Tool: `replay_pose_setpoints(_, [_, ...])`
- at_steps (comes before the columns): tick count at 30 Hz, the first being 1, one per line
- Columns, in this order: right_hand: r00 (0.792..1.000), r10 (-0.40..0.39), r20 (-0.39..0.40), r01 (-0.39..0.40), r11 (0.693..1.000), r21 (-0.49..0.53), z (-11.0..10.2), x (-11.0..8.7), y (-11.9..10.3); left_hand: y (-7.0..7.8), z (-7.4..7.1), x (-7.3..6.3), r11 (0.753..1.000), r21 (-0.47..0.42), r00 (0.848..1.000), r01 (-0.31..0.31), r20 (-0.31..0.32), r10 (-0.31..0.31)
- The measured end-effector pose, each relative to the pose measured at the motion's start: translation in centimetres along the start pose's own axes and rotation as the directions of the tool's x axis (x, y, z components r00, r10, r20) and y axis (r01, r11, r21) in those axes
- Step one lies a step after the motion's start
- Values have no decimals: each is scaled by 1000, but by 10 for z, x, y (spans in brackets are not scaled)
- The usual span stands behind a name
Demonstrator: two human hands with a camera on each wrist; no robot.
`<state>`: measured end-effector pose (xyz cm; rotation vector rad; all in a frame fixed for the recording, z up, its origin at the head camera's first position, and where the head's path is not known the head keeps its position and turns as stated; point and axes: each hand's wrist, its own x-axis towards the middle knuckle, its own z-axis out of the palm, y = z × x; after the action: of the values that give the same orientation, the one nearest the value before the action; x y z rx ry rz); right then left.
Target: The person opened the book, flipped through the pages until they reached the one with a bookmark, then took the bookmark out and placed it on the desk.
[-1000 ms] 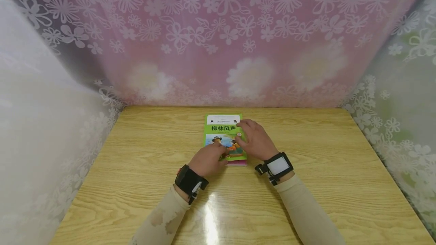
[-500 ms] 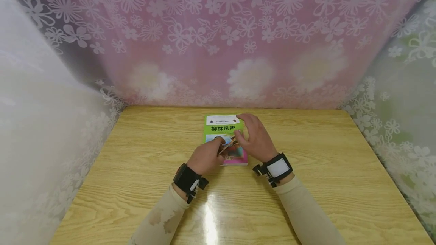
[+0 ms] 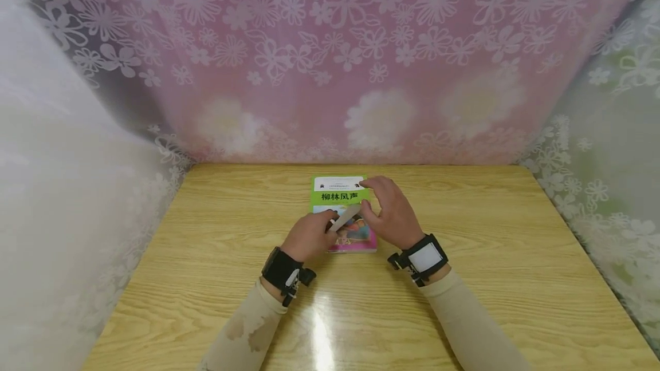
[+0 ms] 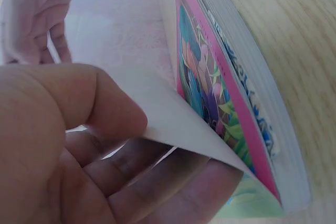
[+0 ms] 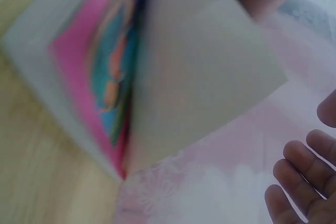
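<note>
A paperback book (image 3: 339,196) with a green cover and dark printed characters lies flat near the back middle of the table. My left hand (image 3: 308,238) pinches the cover's near edge between thumb and fingers and holds it bent up. In the left wrist view the cover's pale inner side (image 4: 157,111) faces up, with a pink-bordered picture (image 4: 207,77) below it on the thick page block (image 4: 286,145). Beside the book's right edge is my right hand (image 3: 394,216), thumb and fingers apart, holding nothing. The right wrist view shows its loose fingers (image 5: 299,174) away from the lifted cover (image 5: 210,72).
The book lies on a wood-grain table (image 3: 515,279). A pink flowered curtain (image 3: 289,44) hangs behind the table, with pale curtains (image 3: 62,199) along the sides. Each wrist wears a black strap (image 3: 427,256) with a small camera.
The left hand has lifted the cover's near edge upward, baring more of the pink-bordered picture. The right hand stays by the book's right edge with slight movement.
</note>
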<state>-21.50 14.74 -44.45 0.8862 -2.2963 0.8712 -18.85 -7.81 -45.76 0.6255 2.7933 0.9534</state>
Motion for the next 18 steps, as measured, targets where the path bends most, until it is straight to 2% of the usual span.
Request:
replay_pose_setpoints(6, [996, 67, 59, -65, 998, -23, 2, -11, 14, 0, 1, 0, 998, -36, 998, 61, -6, -61])
replay_pose_setpoints(10, [978, 105, 180, -103, 995, -18, 3, -17, 20, 0, -1, 0, 997, -42, 997, 69, -19, -70])
replay_pose_setpoints(13, [958, 81, 277, -82, 997, -9, 8, -19, 22, 1, -5, -1, 995, -57, 996, 79, -34, -81])
replay_pose_setpoints(18, [923, 22, 383, -12, 1000, -28, 19, -20, 19, 0, -15, -2, 993, -67, 994, 94, -46, -98])
